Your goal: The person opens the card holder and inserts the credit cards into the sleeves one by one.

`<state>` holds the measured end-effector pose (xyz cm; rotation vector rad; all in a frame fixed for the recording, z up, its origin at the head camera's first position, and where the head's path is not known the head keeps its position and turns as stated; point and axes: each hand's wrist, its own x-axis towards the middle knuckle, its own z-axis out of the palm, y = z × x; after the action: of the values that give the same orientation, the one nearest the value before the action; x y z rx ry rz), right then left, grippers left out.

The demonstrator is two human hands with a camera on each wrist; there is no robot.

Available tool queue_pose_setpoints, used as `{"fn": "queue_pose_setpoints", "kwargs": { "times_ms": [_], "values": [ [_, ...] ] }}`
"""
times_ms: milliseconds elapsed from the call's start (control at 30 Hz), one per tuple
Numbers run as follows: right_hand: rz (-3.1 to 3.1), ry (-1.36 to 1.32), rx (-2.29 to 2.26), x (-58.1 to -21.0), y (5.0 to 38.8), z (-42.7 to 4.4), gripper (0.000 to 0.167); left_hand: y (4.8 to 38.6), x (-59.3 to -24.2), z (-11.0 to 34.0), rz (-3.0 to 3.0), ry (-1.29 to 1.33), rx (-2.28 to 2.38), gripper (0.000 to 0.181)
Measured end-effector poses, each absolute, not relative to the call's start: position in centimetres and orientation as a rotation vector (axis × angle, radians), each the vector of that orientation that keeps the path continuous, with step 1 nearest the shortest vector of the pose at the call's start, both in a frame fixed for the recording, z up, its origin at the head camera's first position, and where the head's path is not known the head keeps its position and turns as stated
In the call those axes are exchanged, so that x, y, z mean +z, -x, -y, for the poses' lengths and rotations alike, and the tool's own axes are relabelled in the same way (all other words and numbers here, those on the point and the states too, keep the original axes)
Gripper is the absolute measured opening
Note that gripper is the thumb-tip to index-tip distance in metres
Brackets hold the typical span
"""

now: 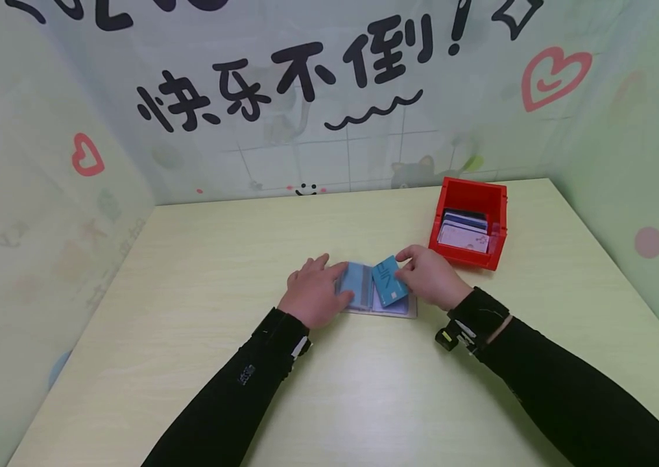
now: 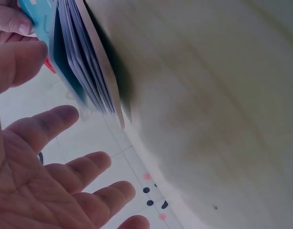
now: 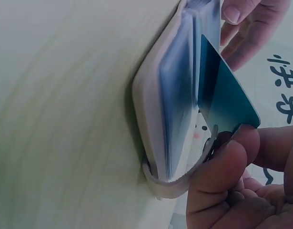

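A card holder (image 1: 356, 285) with clear plastic sleeves lies opened on the table. My left hand (image 1: 314, 292) rests at its left side, fingers spread, thumb on the lower left part. In the left wrist view the stacked sleeves (image 2: 86, 57) show edge-on beside the straight fingers. My right hand (image 1: 430, 275) pinches a teal card (image 1: 389, 282) by its edge, tilted over the right-hand sleeves. In the right wrist view the card (image 3: 225, 102) stands at an angle above the sleeves, and the holder's strap (image 3: 172, 187) curves up to the pinching fingertips.
A red box (image 1: 499, 233) stands at the back right of the pale wooden table (image 1: 218, 272), with several cards (image 1: 464, 237) standing inside it. A printed sheet (image 1: 318, 155) hangs behind the table's back edge, and pale walls rise at both sides.
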<state>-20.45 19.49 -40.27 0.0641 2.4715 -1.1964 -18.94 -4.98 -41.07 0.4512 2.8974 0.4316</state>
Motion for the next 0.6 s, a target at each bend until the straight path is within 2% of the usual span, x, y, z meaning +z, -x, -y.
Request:
{"fn": "queue_pose_setpoints", "kwargs": {
  "times_ms": [600],
  "values": [
    [-2.564, -0.031, -1.058, -40.68, 20.49, -18.66, 0.048, 18.93, -41.19, 4.96, -2.887, -0.434, 0.407, 0.061]
  ]
}}
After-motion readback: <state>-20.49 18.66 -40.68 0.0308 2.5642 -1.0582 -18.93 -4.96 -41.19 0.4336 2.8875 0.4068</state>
